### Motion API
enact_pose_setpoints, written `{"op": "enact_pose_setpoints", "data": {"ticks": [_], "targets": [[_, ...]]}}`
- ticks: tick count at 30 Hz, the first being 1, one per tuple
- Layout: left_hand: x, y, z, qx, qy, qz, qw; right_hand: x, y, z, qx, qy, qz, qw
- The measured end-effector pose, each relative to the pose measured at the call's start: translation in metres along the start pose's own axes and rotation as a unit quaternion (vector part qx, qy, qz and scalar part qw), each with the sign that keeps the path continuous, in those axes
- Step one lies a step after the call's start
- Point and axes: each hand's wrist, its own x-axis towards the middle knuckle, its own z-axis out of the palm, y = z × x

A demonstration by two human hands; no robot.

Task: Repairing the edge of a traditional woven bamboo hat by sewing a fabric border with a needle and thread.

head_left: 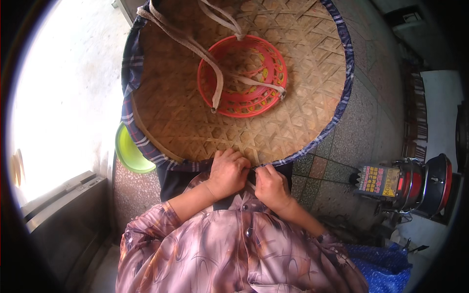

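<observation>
A large round bamboo-woven basket [308,97] fills the upper middle, its rim wrapped in dark blue plaid cloth edging [139,139]. At its near rim, my left hand [228,172] is closed on the cloth edging, knuckles up. Close beside it on the right, my right hand [271,186] is closed in a pinch at the same edge. What sits between its fingertips is too small to make out. A red plastic basket [205,83] with openwork sides rests inside the bamboo one. Pale fabric straps [190,43] hang across both, their ends over the red basket.
A light green basin [131,151] stands on the floor to the left, partly behind the bamboo basket. At right are a red-and-black appliance [415,183] with a printed box [377,180] against it. Blue patterned cloth [378,266] lies at lower right. Speckled tiles cover the floor.
</observation>
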Motion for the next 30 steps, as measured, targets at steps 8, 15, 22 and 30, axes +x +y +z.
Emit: {"op": "enact_pose_setpoints", "data": {"ticks": [8,15,22,30], "targets": [[-0.002,0.0,0.002,0.013,0.017,0.005,1.0,0.002,0.0,0.0,-0.013,0.005,-0.031,0.999],[-0.003,0.002,-0.006,-0.001,0.03,0.031,0.999,0.0,-0.009,-0.02,-0.065,-0.028,-0.029,0.997],[-0.003,0.002,-0.007,-0.002,0.024,0.027,0.999,0.001,-0.006,-0.019,-0.082,-0.066,-0.041,0.994],[-0.002,0.001,-0.007,0.01,0.026,0.021,0.999,0.009,0.001,-0.009,-0.089,-0.07,-0.06,0.992]]}}
